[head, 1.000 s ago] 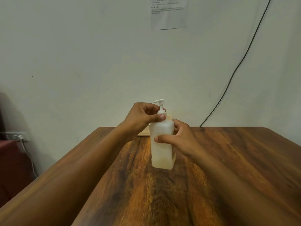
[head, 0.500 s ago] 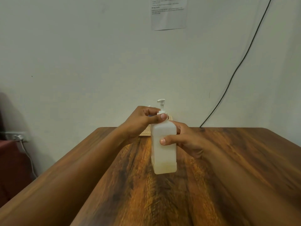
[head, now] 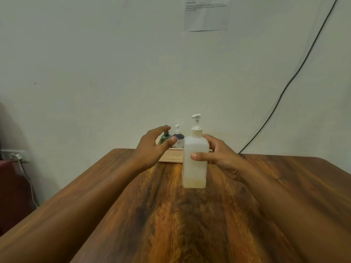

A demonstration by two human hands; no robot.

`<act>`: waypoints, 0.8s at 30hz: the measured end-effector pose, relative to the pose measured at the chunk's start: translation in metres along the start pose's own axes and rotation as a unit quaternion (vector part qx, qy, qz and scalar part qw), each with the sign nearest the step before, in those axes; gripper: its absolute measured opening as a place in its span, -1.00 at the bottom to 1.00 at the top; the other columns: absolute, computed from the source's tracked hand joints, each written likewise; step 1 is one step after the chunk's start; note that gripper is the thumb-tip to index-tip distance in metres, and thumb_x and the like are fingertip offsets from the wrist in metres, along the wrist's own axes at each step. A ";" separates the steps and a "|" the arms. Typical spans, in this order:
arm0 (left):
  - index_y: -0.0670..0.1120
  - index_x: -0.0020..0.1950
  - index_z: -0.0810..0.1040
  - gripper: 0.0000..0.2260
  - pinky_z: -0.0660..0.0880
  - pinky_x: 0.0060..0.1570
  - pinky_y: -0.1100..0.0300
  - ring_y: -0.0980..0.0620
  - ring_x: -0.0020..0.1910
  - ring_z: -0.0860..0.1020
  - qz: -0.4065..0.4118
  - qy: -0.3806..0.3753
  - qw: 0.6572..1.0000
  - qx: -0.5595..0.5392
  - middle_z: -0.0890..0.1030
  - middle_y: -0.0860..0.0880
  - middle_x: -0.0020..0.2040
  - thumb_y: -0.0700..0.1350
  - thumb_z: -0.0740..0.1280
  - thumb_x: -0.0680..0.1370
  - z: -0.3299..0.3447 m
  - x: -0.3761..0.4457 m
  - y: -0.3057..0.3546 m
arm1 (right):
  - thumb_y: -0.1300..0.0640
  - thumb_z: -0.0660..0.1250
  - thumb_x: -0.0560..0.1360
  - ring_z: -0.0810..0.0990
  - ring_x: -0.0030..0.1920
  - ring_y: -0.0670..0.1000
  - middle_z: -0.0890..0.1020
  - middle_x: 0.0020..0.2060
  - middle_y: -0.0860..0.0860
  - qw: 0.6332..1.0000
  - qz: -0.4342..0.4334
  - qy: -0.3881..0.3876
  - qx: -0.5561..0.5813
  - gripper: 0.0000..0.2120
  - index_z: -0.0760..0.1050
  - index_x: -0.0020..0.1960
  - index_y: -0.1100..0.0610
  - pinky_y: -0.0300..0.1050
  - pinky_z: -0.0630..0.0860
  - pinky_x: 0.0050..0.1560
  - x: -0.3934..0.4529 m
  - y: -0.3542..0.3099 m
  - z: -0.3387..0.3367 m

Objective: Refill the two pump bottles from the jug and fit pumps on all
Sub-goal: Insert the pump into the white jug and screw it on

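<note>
A translucent white square bottle [head: 194,168] stands upright on the wooden table [head: 209,224], a white pump [head: 196,123] fitted on its neck and a little yellowish liquid at its bottom. My right hand [head: 214,154] grips its upper body from the right. My left hand [head: 152,147] hovers open to the left of the bottle, not touching it. Behind, a dark green pump bottle [head: 164,136] and a dark blue pump bottle with a white pump [head: 178,138] stand in a beige basket [head: 171,158] at the table's far edge.
A pale wall rises just behind the table, with a paper sheet [head: 206,14] taped high up and a black cable [head: 296,73] running down to the table's back edge. At far left a wall socket with a plugged white cable [head: 18,157] sits above something dark red.
My left hand has let go of the pump collar and moved left, fingers spread. That uncovers the two bottles in the basket. The right hand still holds the bottle.
</note>
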State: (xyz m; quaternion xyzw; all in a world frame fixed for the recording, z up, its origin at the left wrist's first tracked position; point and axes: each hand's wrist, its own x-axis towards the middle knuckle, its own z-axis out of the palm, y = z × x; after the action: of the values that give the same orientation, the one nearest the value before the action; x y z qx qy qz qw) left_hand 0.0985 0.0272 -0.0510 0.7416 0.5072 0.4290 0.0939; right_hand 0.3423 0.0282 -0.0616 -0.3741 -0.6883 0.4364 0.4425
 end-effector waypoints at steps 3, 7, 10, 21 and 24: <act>0.07 0.67 0.18 -0.31 0.04 0.59 -0.16 -0.03 0.66 0.11 0.026 -0.007 0.994 0.104 0.18 0.02 0.68 0.34 0.21 0.61 0.007 0.021 -0.036 | 0.07 0.64 0.32 0.60 0.21 0.02 0.61 0.20 -0.05 0.997 -0.018 0.063 -0.039 -0.32 0.46 0.37 -0.02 0.04 0.62 0.16 0.032 0.007 -0.008; 0.08 0.71 -0.04 -0.14 -0.18 0.61 -0.19 0.04 0.69 -0.12 0.052 -0.023 0.985 0.166 -0.07 0.06 0.72 0.48 -0.01 0.51 0.019 0.052 -0.074 | 0.10 0.61 0.38 0.54 0.23 0.06 0.56 0.24 0.00 0.987 -0.025 0.117 -0.103 -0.33 0.39 0.41 0.04 0.13 0.56 0.25 0.087 0.017 -0.021; 0.08 0.71 -0.09 -0.12 -0.20 0.62 -0.21 0.03 0.69 -0.15 0.060 -0.038 0.977 0.200 -0.11 0.04 0.72 0.49 -0.04 0.50 0.031 0.076 -0.097 | 0.15 0.59 0.40 0.53 0.24 0.09 0.53 0.28 0.02 0.983 -0.026 0.139 -0.117 -0.32 0.37 0.44 0.05 0.18 0.55 0.26 0.129 0.026 -0.032; 0.09 0.70 -0.07 -0.13 -0.14 0.60 -0.23 -0.04 0.69 -0.08 0.042 -0.055 0.980 0.186 -0.05 -0.01 0.72 0.47 0.01 0.49 0.072 0.125 -0.155 | 0.21 0.57 0.41 0.54 0.25 0.11 0.54 0.28 0.04 0.979 -0.012 0.148 -0.137 -0.32 0.39 0.47 0.06 0.17 0.56 0.26 0.218 0.071 -0.069; 0.07 0.70 -0.06 -0.16 -0.13 0.60 -0.25 -0.06 0.69 -0.06 0.045 -0.062 0.980 0.181 -0.03 -0.01 0.72 0.42 0.05 0.52 0.084 0.131 -0.160 | 0.22 0.57 0.42 0.55 0.25 0.12 0.55 0.26 0.05 0.980 -0.004 0.151 -0.131 -0.34 0.40 0.44 0.08 0.18 0.56 0.26 0.223 0.078 -0.083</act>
State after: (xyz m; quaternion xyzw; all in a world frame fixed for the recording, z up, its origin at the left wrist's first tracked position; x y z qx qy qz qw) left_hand 0.0677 0.2364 -0.1238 0.7937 0.5354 0.2872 -0.0304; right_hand 0.3570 0.2776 -0.0521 -0.4874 -0.6668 0.2788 0.4901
